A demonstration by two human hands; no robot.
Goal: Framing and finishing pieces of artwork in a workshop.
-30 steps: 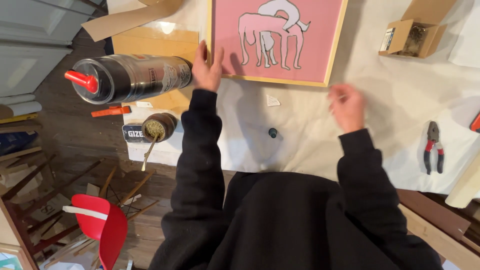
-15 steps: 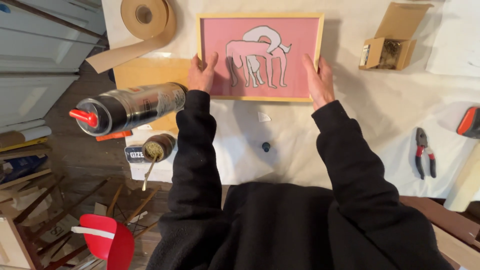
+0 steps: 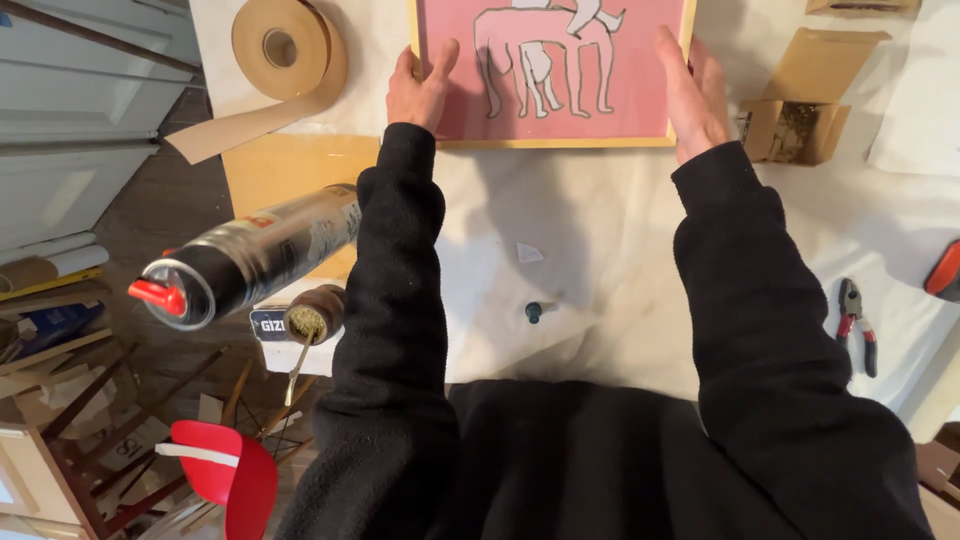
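Now both arms outstretched; left hand (image 3: 421, 88) and right hand (image 3: 693, 92) flat-fingered, clasping framed pink picture (image 3: 551, 70) by side edges.

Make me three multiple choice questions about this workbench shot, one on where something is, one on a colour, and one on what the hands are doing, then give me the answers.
1. Where does the roll of brown paper tape lie?
A. Left of the framed picture
B. Right of the pliers
C. Inside the cardboard box

2. What colour is the background of the framed picture?
A. Blue
B. Pink
C. Green

3. How do the hands meet the frame?
A. Both hang well away from it
B. Only one touches it
C. One is at each side edge

Answers:
1. A: the roll of brown paper tape sits at the top left, left of the framed picture, far from the pliers and the cardboard box.
2. B: the field around the pale figures is pink.
3. C: the left hand lies at the left edge and the right hand at the right edge.
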